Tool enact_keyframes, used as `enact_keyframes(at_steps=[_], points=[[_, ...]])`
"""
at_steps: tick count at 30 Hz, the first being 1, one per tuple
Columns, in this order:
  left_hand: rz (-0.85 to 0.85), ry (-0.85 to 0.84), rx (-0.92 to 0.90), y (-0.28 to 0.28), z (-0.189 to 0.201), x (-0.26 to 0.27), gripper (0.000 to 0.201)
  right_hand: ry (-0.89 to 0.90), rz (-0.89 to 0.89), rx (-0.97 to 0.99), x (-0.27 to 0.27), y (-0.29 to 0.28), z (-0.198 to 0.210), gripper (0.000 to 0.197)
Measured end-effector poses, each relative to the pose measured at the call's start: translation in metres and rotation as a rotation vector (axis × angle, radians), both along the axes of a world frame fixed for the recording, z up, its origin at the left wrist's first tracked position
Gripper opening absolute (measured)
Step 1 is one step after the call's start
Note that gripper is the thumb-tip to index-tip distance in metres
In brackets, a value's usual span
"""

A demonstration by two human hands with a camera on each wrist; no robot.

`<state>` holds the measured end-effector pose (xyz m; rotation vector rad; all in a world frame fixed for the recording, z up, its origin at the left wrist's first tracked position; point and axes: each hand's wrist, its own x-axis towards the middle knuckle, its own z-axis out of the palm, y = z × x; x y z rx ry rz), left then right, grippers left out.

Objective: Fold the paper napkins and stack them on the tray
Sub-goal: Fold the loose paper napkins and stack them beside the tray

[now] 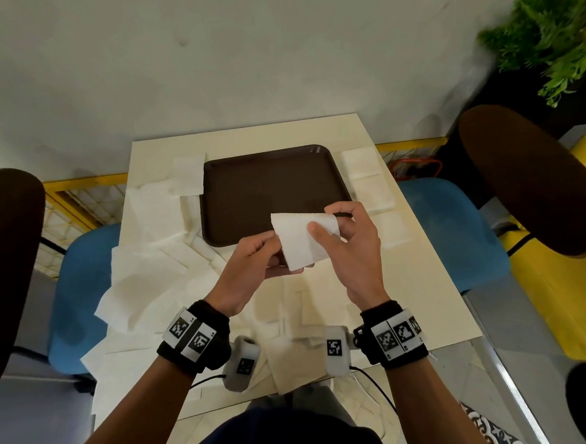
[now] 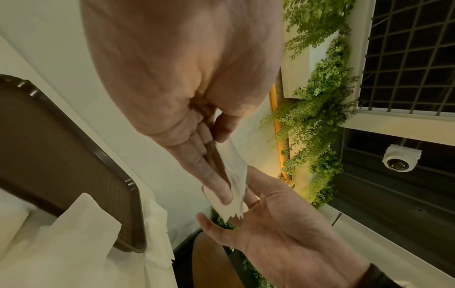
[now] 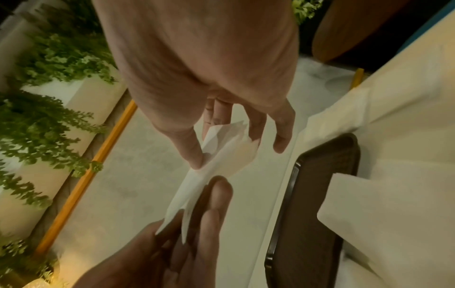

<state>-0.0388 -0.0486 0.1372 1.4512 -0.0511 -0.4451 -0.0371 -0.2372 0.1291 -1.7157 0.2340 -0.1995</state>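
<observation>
Above the tray's [image 1: 272,188] near edge both hands — left [image 1: 250,272], right [image 1: 351,249] — pinch a napkin [image 1: 303,241] mid-fold; next, I judge, crease it and lay it down.

White napkin [image 1: 303,240], dark brown tray [image 1: 269,189], cream table [image 1: 408,283].

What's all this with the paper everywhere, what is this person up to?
A person is folding paper napkins by hand. Both hands, left hand and right hand, pinch one white napkin in the air over the near edge of a brown tray. The tray holds no napkins yet. Unfolded napkins lie loose on the table to the left; folded ones sit right of the tray.
</observation>
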Motion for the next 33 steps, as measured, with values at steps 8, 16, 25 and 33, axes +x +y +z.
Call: enact_keyframes(at_steps=[8,16,25,33], points=[[0.011,0.020,0.033,0.000,0.001,-0.003,0.038,0.027,-0.015,0.098,-0.002,0.002,-0.005,0.040],[0.097,0.093,-0.001,-0.002,0.004,-0.007,0.050,-0.017,-0.028,0.004,-0.007,0.010,-0.001,0.039],[0.117,-0.044,0.122,0.005,-0.012,-0.004,0.038,-0.048,-0.012,-0.022,-0.011,0.015,0.000,0.040],[0.023,-0.361,0.433,0.022,-0.027,0.005,0.035,-0.122,-0.010,-0.381,-0.005,0.003,-0.002,0.046]])
